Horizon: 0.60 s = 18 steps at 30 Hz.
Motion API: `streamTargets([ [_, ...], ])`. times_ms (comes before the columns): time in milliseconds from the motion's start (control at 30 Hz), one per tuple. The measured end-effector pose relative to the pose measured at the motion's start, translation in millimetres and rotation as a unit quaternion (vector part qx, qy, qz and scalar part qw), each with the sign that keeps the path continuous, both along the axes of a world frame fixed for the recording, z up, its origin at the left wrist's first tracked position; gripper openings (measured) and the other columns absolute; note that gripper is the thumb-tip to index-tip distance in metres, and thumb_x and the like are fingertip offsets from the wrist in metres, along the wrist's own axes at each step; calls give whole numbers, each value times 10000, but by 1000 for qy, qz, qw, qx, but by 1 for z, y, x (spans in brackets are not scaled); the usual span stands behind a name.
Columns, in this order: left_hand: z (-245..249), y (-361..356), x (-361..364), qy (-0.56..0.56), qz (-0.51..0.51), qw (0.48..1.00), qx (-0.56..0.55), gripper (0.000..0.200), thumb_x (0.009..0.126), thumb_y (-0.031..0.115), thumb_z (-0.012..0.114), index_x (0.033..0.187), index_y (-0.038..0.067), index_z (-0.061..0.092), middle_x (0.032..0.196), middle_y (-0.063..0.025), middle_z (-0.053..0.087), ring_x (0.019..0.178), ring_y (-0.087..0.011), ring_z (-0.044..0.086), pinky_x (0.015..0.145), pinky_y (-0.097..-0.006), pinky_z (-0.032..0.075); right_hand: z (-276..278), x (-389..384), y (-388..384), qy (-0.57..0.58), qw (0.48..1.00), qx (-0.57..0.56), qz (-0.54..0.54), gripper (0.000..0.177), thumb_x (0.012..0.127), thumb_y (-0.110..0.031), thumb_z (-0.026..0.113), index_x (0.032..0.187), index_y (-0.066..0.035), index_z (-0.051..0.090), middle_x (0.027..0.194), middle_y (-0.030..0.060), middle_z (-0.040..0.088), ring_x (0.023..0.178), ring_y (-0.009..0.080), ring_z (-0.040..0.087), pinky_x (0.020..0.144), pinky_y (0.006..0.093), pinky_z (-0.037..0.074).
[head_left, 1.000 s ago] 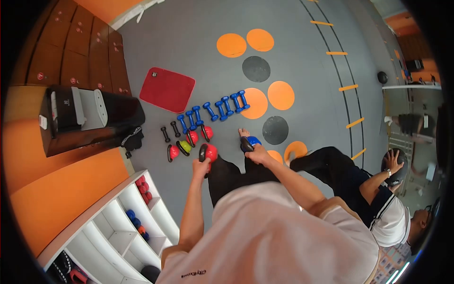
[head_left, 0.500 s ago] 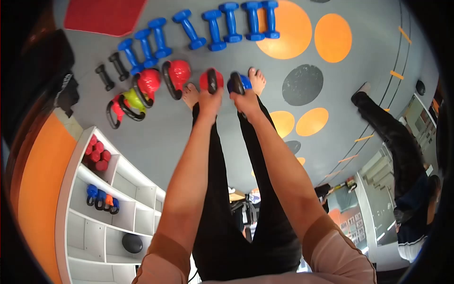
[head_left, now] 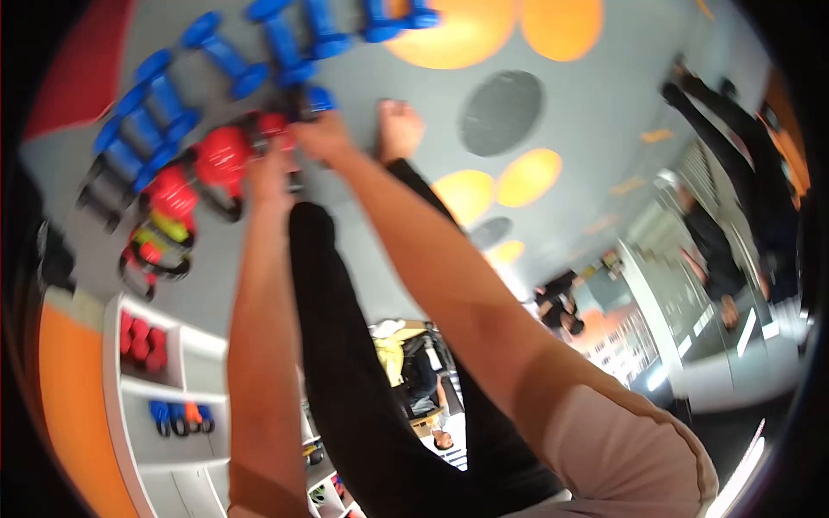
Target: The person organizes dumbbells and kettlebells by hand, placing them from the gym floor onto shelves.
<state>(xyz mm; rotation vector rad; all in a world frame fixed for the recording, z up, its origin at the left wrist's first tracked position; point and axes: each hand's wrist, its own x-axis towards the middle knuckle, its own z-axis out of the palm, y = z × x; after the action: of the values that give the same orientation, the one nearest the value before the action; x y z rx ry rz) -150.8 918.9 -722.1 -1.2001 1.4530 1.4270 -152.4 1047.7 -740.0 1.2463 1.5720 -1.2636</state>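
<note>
My left hand (head_left: 272, 173) is closed around the dark handle of a red kettlebell (head_left: 275, 125), partly hidden by the hand. Beside it, my right hand (head_left: 319, 140) grips a blue kettlebell (head_left: 319, 98); blur smears its handle and my fingers. Both weights are close together near the row of blue dumbbells (head_left: 224, 56). Another red kettlebell (head_left: 223, 155) with a black handle is just left of my left hand. Farther left are one more red kettlebell (head_left: 174, 192) and a yellow-green kettlebell (head_left: 168, 226). My bare right foot (head_left: 401, 129) shows on the grey floor.
Small black dumbbells (head_left: 102, 200) lie at the left, below a red mat (head_left: 78, 69). A white shelf (head_left: 112, 363) holds red dumbbells (head_left: 142, 341) and small kettlebells (head_left: 181, 418). Orange floor circles (head_left: 528, 177) are to the right. Other people (head_left: 717, 242) appear farther off.
Both hands, with the red and blue kettlebells, have shifted left towards the dumbbells, past my left foot, which is now out of sight. The view has turned too, moving the floor items left.
</note>
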Motion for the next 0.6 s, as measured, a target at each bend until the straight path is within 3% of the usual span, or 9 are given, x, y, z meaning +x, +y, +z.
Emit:
streamTargets([
  [67,-11,-6,-1,23,-25,998,51,189,880,218,626,787,55,643,656,-22,599,581,-114,559,568,-284,458,-19,20,-11,70,996,-51,12,408,675,-326,709,857,33,640,741,181,667,671,281,677,615,369,548],
  [100,1,-2,-10,22,-32,996,76,177,896,183,598,794,44,639,683,-39,622,591,-119,576,584,-274,473,35,-8,5,-3,996,-52,-77,423,668,-316,714,902,31,649,795,209,678,745,279,693,683,381,559],
  [133,-18,-17,-7,15,-24,992,121,161,899,171,583,883,17,623,724,-54,634,627,-132,595,615,-284,495,18,0,-1,15,999,-8,-31,428,663,-305,717,936,20,659,785,200,682,755,262,697,701,363,557],
  [200,-1,-3,-20,16,-63,998,-28,210,898,172,571,993,-15,587,828,-74,637,746,-149,617,716,-292,507,26,-2,-1,32,998,4,-56,422,657,-275,720,953,20,658,829,224,678,793,304,690,712,374,550],
  [267,-4,-10,-13,12,-80,997,-12,236,894,206,580,1026,10,589,890,-55,634,781,-132,607,712,-279,490,49,-10,2,30,998,51,-21,477,644,-257,723,1017,28,635,833,229,674,846,314,681,744,379,543],
  [367,-1,-19,-10,3,-133,991,-14,289,890,236,585,1079,17,580,990,-52,621,886,-134,584,789,-288,456,63,-4,-1,45,990,26,-132,559,611,-196,742,1087,36,560,901,222,662,903,349,652,817,383,517],
  [467,-14,-50,4,4,-213,977,-5,385,884,263,587,1164,1,554,1071,-60,591,987,-154,546,883,-316,421,83,18,8,104,979,160,-74,507,612,-167,738,1046,23,558,926,212,654,911,366,639,839,400,504],
  [567,-43,-100,33,36,-125,991,34,381,887,276,574,1170,22,551,1093,-46,583,1014,-170,546,899,-304,423,110,53,48,51,990,133,-21,367,656,-197,692,963,-17,602,893,187,664,910,355,639,841,407,497],
  [600,-33,-121,35,30,-190,980,52,362,892,274,564,1162,33,557,1078,-43,590,996,-159,558,874,-296,437,122,72,65,52,991,121,-17,306,685,-215,665,929,-37,621,876,174,671,903,349,642,835,409,499],
])
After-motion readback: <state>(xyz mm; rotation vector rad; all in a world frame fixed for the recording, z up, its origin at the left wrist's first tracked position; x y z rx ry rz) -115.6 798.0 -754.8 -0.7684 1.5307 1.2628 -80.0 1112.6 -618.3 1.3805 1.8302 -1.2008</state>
